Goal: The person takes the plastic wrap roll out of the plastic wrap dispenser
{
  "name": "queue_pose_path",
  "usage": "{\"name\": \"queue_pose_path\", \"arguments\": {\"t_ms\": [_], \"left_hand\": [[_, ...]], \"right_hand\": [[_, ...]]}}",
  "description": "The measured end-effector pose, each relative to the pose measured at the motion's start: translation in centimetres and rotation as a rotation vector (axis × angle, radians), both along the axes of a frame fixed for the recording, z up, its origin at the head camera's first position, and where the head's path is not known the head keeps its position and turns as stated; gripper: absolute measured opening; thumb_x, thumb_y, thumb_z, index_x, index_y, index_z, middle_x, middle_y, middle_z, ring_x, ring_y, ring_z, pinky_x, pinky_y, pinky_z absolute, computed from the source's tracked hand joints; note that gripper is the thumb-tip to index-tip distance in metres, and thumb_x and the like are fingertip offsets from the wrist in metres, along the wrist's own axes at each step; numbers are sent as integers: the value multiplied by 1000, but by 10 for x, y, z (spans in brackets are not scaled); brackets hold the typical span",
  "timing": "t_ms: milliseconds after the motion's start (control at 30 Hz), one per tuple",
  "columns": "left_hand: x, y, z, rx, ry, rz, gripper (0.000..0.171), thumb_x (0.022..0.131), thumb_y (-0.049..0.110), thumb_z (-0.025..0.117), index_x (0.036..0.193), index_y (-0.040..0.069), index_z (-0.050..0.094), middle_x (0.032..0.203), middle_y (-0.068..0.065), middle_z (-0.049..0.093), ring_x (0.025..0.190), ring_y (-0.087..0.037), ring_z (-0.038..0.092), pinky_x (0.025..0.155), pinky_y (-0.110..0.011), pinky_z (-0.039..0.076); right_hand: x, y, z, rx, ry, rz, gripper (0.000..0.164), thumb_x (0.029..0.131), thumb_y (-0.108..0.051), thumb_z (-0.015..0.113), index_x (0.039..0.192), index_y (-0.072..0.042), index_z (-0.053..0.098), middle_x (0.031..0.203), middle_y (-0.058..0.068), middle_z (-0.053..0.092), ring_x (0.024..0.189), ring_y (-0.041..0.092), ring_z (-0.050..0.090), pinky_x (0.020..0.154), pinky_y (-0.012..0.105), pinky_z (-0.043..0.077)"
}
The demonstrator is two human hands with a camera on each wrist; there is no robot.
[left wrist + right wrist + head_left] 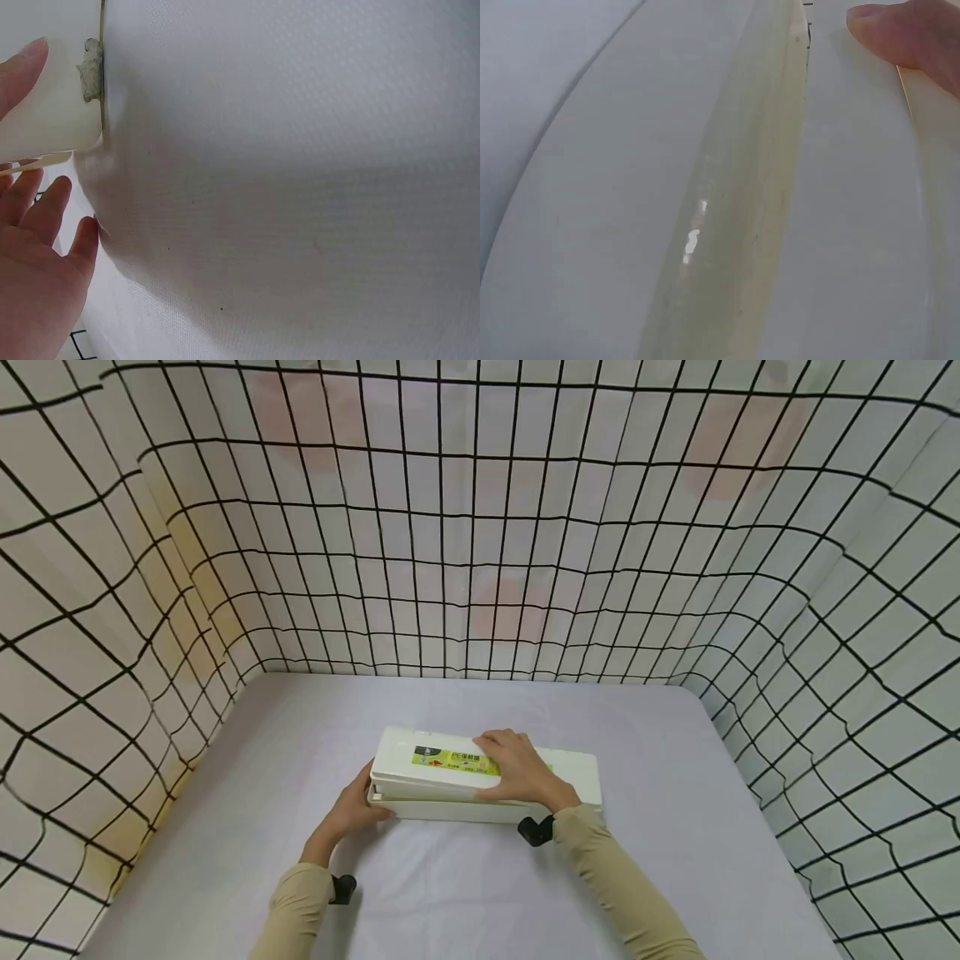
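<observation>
A long white cling film dispenser box point(450, 812) lies across the table, its lid point(397, 756) tilted up a little at the left end. A yellow-green label point(453, 762) runs along the lid, partly covered by my right hand point(521, 768). That hand spans the lid, thumb on the near side and fingers over the top. At the left end my left hand point(352, 810) grips the box, thumb in front and fingers behind. In the right wrist view, a gap point(727, 187) separates lid and base, and the right thumb point(900, 34) presses the lid's side.
A white cloth-like surface point(300, 735) covers the table. Black netting point(480, 543) over pale walls encloses it at the back and both sides. A greyish patch point(91, 71) sits on the box's edge in the left wrist view.
</observation>
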State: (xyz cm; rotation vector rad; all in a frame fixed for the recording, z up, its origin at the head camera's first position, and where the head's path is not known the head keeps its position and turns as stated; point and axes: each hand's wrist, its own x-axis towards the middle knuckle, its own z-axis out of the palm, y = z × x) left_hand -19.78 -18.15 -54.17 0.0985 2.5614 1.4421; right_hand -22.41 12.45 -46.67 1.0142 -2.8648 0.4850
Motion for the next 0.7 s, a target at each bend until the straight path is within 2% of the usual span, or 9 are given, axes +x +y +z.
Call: {"name": "queue_pose_path", "arguments": {"t_ms": [200, 333, 700], "left_hand": [[1, 0, 1, -33, 16, -10, 106, 64, 7, 81, 149, 7, 19, 151, -23, 30, 140, -45, 26, 111, -61, 23], [1, 0, 2, -23, 28, -18, 104, 64, 6, 80, 149, 6, 19, 150, -24, 32, 139, -46, 27, 111, -60, 24], [2, 2, 3, -34, 28, -27, 103, 64, 6, 79, 148, 5, 19, 148, -24, 34, 138, -46, 29, 111, -60, 23]], "right_hand": [[0, 11, 6, -15, 23, -36, 82, 68, -49, 75, 134, -7, 50, 131, 12, 54, 118, 28, 51, 92, 45, 39], [0, 22, 8, -19, 39, -83, 81, 68, -48, 75, 133, -7, 51, 130, 11, 55, 118, 28, 51, 90, 45, 40], [1, 57, 10, -64, 3, -212, 82, 68, -47, 76, 135, -7, 49, 131, 13, 54, 118, 30, 50, 90, 48, 40]]}}
